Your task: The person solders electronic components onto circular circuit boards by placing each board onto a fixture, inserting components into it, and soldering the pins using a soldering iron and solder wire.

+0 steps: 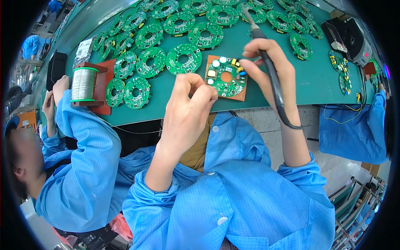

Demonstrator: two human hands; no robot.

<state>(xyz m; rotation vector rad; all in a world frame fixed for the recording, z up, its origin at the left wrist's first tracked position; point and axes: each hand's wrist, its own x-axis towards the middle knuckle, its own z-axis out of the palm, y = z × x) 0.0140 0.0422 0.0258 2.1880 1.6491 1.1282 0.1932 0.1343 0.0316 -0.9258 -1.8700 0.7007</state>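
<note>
The round circuit board (pixel 225 77) sat component-side up on an orange square holder (pixel 241 96) at the near edge of the green bench (pixel 316 83), just ahead of both hands. To its left a solder-wire spool (pixel 83 84) stood on a red-brown stand, with a co-worker's blue sleeve (pixel 89 146) close beside it, so sideways room there was tight. The left hand (pixel 187 106) was curled nearly closed, thumb pinched to fingertips just short of the holder; whether it held a thin strand of solder I could not tell. To work well, it probably needed steadying against the bench edge, feeding from the near side without nudging the holder. The right hand (pixel 266 68) was wrapped around the dark handle of a soldering iron (pixel 261 37), tip pointing up and away over the rows of bare green boards (pixel 179 37). Its cable (pixel 283 112) hung off the bench edge. Open bench lay right of the holder, the safest side to swing the tip down.
</note>
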